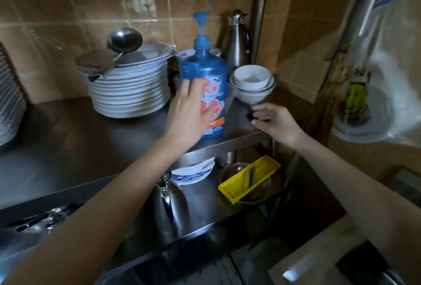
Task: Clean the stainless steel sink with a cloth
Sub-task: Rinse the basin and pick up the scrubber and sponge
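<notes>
Left hand (189,111): fingers spread on the label of a blue pump bottle of dish soap (205,79), standing upright on a steel shelf (91,129); grasp not closed. Right hand (272,120): curled around a small dark object, too blurred to identify. Stacked bowls (252,83) just above that hand. Stacked plates (127,86) left of the bottle. Sink and cloth: not identifiable.

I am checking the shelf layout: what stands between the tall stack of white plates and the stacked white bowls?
The blue pump bottle stands between them, with the left hand on its front, as the head view shows.
</notes>
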The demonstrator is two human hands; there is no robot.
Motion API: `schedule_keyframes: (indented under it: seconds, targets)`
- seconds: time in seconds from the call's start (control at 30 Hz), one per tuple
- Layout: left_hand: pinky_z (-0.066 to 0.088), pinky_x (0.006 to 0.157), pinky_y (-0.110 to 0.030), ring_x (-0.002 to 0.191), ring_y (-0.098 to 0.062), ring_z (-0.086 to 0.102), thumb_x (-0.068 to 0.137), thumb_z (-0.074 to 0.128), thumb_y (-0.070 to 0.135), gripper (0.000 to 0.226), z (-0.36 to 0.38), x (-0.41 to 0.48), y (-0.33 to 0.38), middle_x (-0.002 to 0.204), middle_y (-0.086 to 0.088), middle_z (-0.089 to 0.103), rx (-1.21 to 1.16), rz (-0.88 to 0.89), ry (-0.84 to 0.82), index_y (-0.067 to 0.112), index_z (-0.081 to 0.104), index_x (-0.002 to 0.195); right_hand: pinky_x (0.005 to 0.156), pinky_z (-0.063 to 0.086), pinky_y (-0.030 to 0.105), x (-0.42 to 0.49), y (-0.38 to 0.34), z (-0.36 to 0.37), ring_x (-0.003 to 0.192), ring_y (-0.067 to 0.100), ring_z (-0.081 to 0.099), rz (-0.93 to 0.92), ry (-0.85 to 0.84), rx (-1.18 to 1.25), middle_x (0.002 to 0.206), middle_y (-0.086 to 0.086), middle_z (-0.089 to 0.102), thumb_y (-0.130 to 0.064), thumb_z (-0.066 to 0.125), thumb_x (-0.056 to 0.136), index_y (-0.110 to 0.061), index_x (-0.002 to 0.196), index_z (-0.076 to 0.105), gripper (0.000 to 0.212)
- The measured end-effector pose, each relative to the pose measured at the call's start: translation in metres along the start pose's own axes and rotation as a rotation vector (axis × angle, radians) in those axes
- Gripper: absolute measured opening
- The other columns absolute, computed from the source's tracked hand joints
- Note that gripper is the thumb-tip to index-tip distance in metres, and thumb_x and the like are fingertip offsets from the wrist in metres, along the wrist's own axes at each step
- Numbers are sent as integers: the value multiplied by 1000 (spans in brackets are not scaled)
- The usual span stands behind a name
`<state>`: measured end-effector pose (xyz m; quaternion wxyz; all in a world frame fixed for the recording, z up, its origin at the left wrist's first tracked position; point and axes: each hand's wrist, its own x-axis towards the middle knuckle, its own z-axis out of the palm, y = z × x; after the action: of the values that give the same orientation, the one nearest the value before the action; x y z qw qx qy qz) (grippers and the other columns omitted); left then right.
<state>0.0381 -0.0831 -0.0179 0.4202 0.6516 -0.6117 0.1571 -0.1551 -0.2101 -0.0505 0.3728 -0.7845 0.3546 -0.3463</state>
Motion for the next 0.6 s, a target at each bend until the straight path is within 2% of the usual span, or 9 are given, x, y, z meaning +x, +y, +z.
schedule_keyframes:
  seconds: [0.1, 0.2, 0.27, 0.37, 0.47, 0.53, 0.6]
  targets:
    - [47, 80, -46, 98, -36, 56, 78, 70, 19, 44, 29, -20, 26, 110, -13, 54, 14, 115, -145, 12, 51, 118, 93, 47, 23, -45, 32, -22, 101, 16, 58, 97, 7, -78, 110, 19, 63, 2, 64, 85, -2, 121, 59, 36]
    - [46, 76, -42, 96, -34, 58, 79, 70, 23, 45, 69, -47, 53, 107, -9, 55, 32, 222, -310, 16, 51, 120, 80, 47, 8, -95, 69, -47, 104, 9, 57, 215, 8, -181, 113, 2, 62, -2, 62, 87, -13, 124, 59, 39]
    - [45, 77, -40, 99, -32, 58, 81, 67, 27, 45, 98, -65, 70, 111, -6, 54, 38, 265, -410, 20, 49, 122, 81, 45, 10, -130, 93, -64, 106, 6, 57, 294, 38, -216, 114, -3, 62, -3, 60, 88, -18, 126, 58, 40]
    - [44, 81, -41, 105, -29, 55, 86, 61, 30, 44, 138, -90, 96, 116, -4, 53, 10, 332, -561, 23, 45, 126, 93, 48, 27, -188, 127, -86, 112, 16, 58, 412, 136, -242, 118, 4, 62, 5, 53, 89, -12, 127, 57, 42]
    - [45, 82, -41, 106, -28, 55, 88, 59, 29, 42, 173, -116, 125, 119, -2, 53, -53, 402, -697, 22, 46, 127, 88, 47, 26, -254, 159, -103, 111, 27, 59, 574, 259, -246, 114, 11, 62, 14, 48, 87, -2, 123, 58, 41]
    - [46, 79, -41, 105, -28, 56, 89, 57, 29, 39, 194, -134, 143, 118, -2, 54, -100, 450, -773, 21, 46, 126, 91, 48, 29, -295, 177, -114, 110, 28, 59, 702, 320, -245, 116, 15, 63, 15, 48, 85, -1, 123, 58, 42]
    - [48, 79, -39, 104, -25, 56, 92, 54, 29, 38, 214, -152, 161, 121, -2, 54, -140, 494, -847, 20, 44, 128, 83, 48, 26, -331, 190, -122, 101, 22, 60, 812, 416, -210, 113, 17, 64, 11, 55, 84, -3, 121, 60, 39]
